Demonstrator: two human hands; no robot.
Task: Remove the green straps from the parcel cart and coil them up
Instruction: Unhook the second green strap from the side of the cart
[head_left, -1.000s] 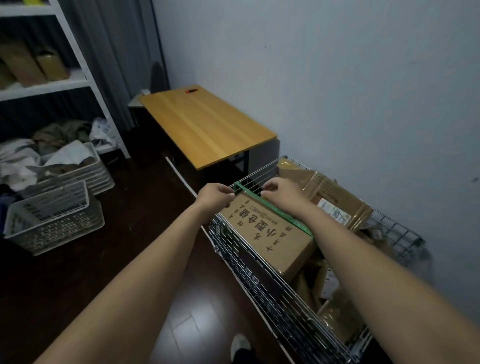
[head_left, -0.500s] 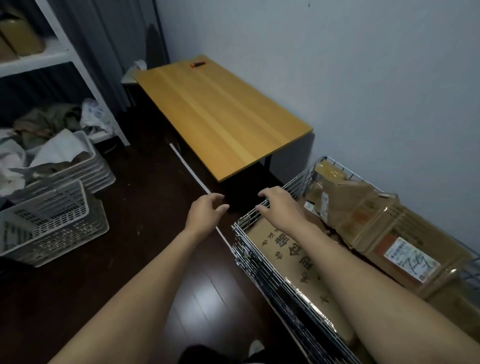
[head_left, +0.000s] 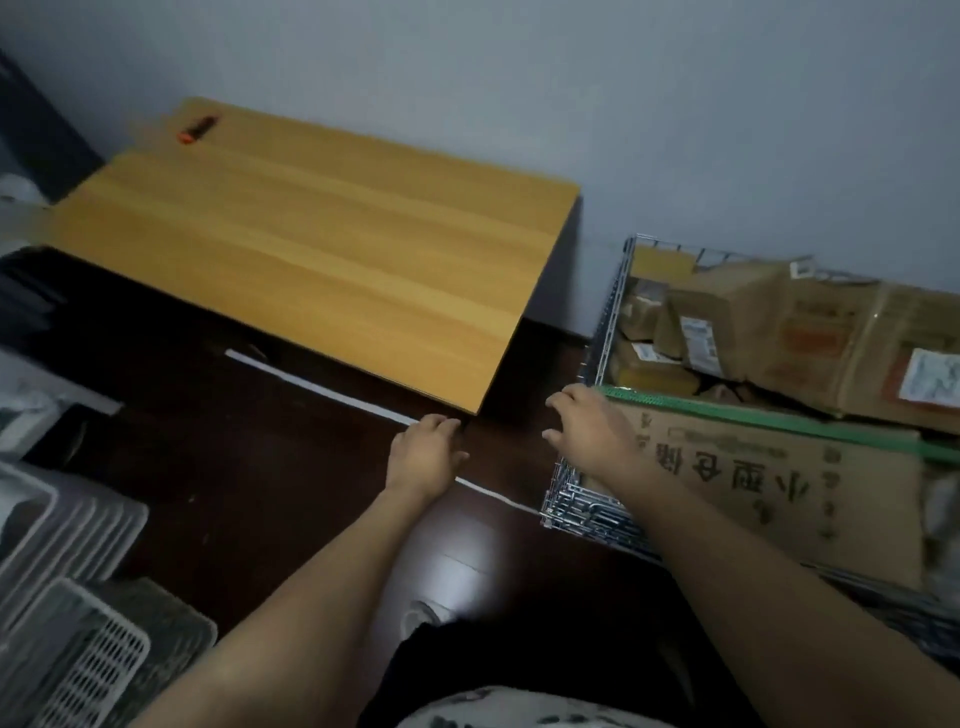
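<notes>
Seen from the head camera, looking down past two bare forearms. Right hand (head_left: 589, 435) resting at the near left corner of the silver wire-mesh parcel cart (head_left: 576, 501), fingers (head_left: 558, 402) spread apart and curled over the cart's rim, at the left end of the flat green plastic strap (head_left: 753, 415); whether any finger actually pinches the strap cannot be told. Strap running taut from that corner rightward across the top of a large brown cardboard box printed with dark characters (head_left: 769, 488), passing out of view at the right edge. Behind the strap, inside the cart, more brown cardboard parcels with white shipping labels (head_left: 789, 332), piled at angles. Left hand (head_left: 423, 454) hanging free over the dark wooden floor (head_left: 260, 467), just left of the cart and not touching it, fingers loosely together and bent, holding nothing. Pale rectangular wooden worktop (head_left: 322, 260) beyond the hands, against the grey wall, with a small orange-and-black object (head_left: 197, 130) lying near its far left corner. Thin white strip (head_left: 322, 387) lying on the floor under the worktop's near edge. White perforated plastic baskets (head_left: 78, 649) at the lower left, blurred.
</notes>
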